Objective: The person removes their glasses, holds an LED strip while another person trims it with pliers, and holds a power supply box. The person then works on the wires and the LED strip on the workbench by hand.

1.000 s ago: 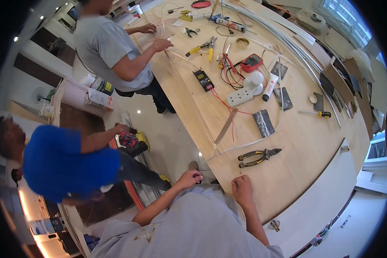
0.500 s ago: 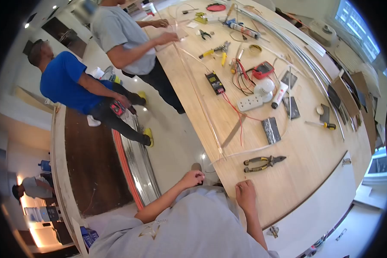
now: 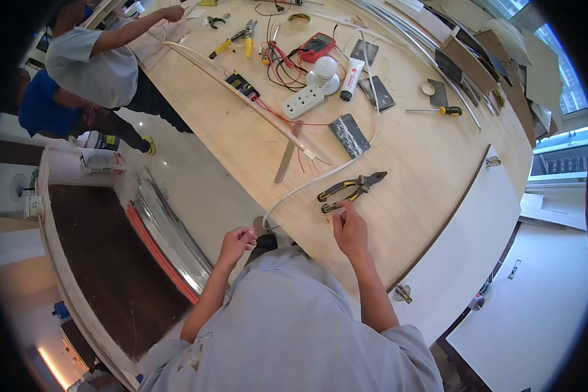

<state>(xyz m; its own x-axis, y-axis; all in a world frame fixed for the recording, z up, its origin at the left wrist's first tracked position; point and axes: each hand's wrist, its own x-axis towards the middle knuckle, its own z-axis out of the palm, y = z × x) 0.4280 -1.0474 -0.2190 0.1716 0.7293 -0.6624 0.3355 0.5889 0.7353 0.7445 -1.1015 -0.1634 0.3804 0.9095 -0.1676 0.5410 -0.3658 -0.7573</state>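
Observation:
Combination pliers (image 3: 359, 188) with black and yellow handles lie on the wooden tabletop. My right hand (image 3: 351, 232) is at their handle ends, index finger and thumb apart, fingertips right at the lower handle. Loosely closed, my left hand (image 3: 238, 244) hangs beside the near table edge; nothing shows in its fingers. A white cable (image 3: 294, 191) curves across the table and over the edge close to it. Beyond the pliers are a dark plate with white smears (image 3: 349, 136) and a flat metal strip (image 3: 285, 160). A long light strip (image 3: 209, 73) with red wires runs along the far-left edge.
A white power strip (image 3: 304, 103), red multimeter (image 3: 317, 47), white tube (image 3: 351, 78) and screwdriver (image 3: 445, 111) lie farther back. A white panel (image 3: 464, 228) borders the table on the right. A grey-shirted person (image 3: 98, 59) stands at the far left side, with another in blue behind.
My view has turned and shifted, so the table contents appear farther left and higher. My right hand has moved up to the pliers. The light strip now lies beside the power strip and red wires.

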